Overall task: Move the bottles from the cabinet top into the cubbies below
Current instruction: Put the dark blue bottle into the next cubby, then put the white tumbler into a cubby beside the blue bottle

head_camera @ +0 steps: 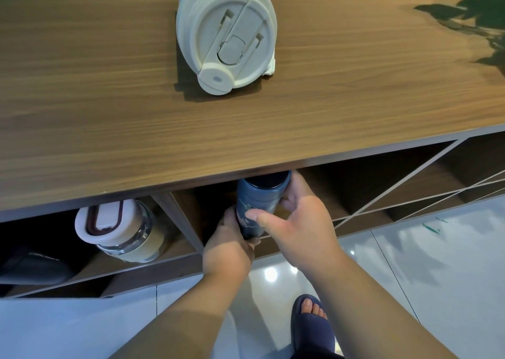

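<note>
A dark blue bottle [258, 200] stands upright at the mouth of the middle cubby, its black cap just under the cabinet top's front edge. My left hand [229, 245] grips its lower part and my right hand [297, 222] wraps its right side, thumb across the front. A large cream bottle [225, 30] with a flip lid stands on the wooden cabinet top [109, 99]. In the left cubby sits a glass bottle [123, 230] with a white lid and a tan sleeve.
Cubbies to the right [382, 189] hold nothing visible, with thin diagonal dividers. A dark object [32, 268] lies in the far-left cubby. Glossy floor tiles [437, 263] lie below, with my foot in a blue slipper [311, 323]. Plant shadow falls on the top's right end.
</note>
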A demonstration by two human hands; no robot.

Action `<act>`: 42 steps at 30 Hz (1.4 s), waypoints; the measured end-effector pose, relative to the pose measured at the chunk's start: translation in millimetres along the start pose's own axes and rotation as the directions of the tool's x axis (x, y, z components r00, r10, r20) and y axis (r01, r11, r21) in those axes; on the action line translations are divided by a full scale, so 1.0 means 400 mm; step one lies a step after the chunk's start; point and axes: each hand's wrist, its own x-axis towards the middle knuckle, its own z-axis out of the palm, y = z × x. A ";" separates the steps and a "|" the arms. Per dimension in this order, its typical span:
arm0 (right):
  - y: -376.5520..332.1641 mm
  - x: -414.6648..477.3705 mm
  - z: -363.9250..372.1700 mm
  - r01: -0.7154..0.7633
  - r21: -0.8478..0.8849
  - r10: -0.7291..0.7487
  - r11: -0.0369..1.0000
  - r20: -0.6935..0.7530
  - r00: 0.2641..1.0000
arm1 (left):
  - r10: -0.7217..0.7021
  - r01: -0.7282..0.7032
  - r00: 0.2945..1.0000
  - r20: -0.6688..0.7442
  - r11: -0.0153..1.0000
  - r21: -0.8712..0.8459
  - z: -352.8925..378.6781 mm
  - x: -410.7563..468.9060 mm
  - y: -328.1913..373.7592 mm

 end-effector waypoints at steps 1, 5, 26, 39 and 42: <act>-0.001 0.000 0.000 -0.002 -0.001 0.002 1.000 0.002 1.000 | 0.000 0.000 1.000 0.021 1.000 0.012 -0.001 0.001 0.001; -0.005 -0.006 -0.005 -0.031 -0.027 0.032 0.999 0.008 0.999 | -0.021 0.024 0.999 0.042 0.997 -0.072 -0.009 -0.004 0.002; -0.367 -0.191 -0.149 0.038 -0.090 -0.082 0.995 -0.558 0.826 | 0.375 -0.335 0.923 0.088 0.894 -0.298 -0.317 -0.271 -0.076; -0.609 0.076 0.051 -0.297 -0.127 0.208 0.947 -0.464 0.861 | 0.390 -0.331 0.920 0.035 0.822 -0.464 -0.401 -0.287 -0.102; -0.611 0.099 0.069 -0.334 -0.075 0.253 0.940 -0.505 0.825 | 0.396 -0.329 0.916 0.062 0.831 -0.450 -0.397 -0.289 -0.101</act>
